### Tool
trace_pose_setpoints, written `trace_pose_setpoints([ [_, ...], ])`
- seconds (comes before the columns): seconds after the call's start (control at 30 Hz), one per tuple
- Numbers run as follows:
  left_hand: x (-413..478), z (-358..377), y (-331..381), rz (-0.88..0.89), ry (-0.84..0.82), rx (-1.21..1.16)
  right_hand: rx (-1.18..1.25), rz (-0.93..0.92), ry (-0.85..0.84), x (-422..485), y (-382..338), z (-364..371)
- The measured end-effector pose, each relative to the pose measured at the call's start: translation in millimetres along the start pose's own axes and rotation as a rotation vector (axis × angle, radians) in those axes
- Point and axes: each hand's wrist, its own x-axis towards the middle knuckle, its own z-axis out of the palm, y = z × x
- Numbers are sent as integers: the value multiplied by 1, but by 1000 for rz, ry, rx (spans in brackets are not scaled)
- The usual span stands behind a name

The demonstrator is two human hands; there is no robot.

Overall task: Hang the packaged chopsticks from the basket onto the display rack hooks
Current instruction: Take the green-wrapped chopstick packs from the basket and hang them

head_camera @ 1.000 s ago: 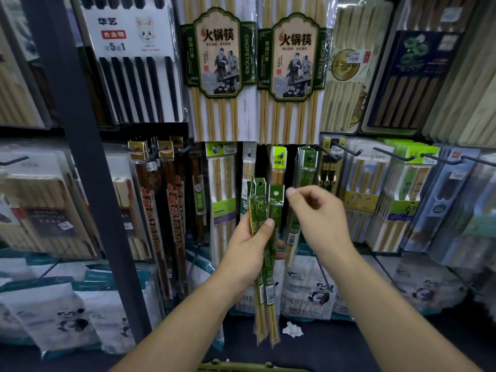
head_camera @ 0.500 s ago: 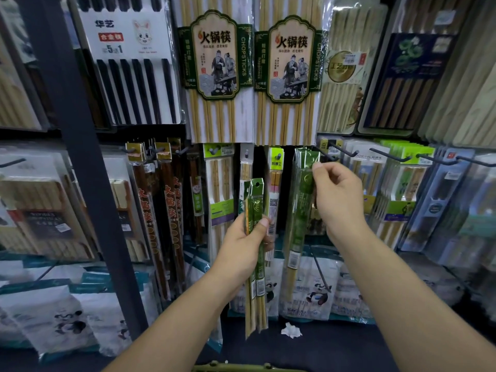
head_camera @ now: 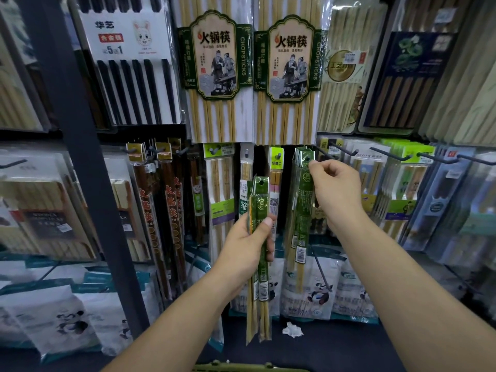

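Shop racking crowded with hanging chopstick packs fills the view, and each place below is given from the hanging green stack (head_camera: 298, 163) on the middle row. Nearest, below and left of that stack at the bottom edge, the olive rim of the basket (head_camera: 249, 367) just shows; what lies in it is out of view. Higher up and left of the stack, the left hand (head_camera: 245, 253) grips a small bundle of green packets (head_camera: 261, 202), thumb across the front and fingers curled behind, upright with their punched tops free. At the front of the stack, the right hand (head_camera: 335, 194) pinches the top of one green packet (head_camera: 304, 210) between thumb and forefinger, its hang-hole level with the stack's headers. Whether that hole is already over the hook (head_camera: 326, 153) just right of the stack I cannot tell. Below and behind the stack sit panda-printed packs (head_camera: 319, 291) and a crumpled paper scrap (head_camera: 292, 330); above it hang two hotpot chopstick packs (head_camera: 214, 57). By my reading the job is part done: several packets hang, one is being seated, and at least two wait in the left hand, besides whatever the basket holds.
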Motion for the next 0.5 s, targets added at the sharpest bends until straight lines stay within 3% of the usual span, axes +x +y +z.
trace_pose_setpoints([
  [0.3,-1,4,1,52,7,-3,-46,-33,60,-14,5,-7],
  [0.5,-4,14,5,59,-36,-39,-58,-94,-361,-42,-4,-12],
])
